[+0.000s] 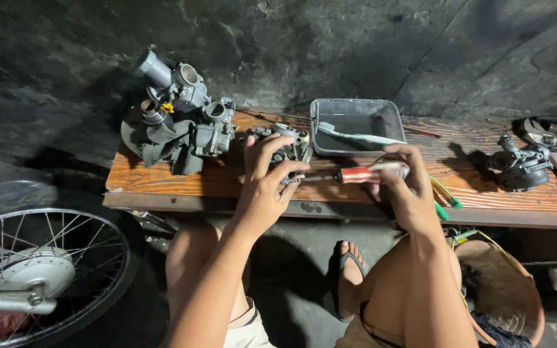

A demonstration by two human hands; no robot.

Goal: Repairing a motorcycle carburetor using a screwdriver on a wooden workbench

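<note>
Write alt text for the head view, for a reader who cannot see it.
A seated person's left hand steadies a small metal carburetor on a low wooden bench while the right hand holds a red-handled screwdriver pointed at it. More carburetors, a grey tray holding a toothbrush, and a spoked wheel surround them.

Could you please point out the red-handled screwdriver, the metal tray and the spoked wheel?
red-handled screwdriver [363,174]: head view, on its red grip.
metal tray [391,115]: head view, on its right wall.
spoked wheel [30,276]: head view, on its hub.

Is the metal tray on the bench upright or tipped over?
Upright: the metal tray sits open side up, with a toothbrush lying inside.
</note>
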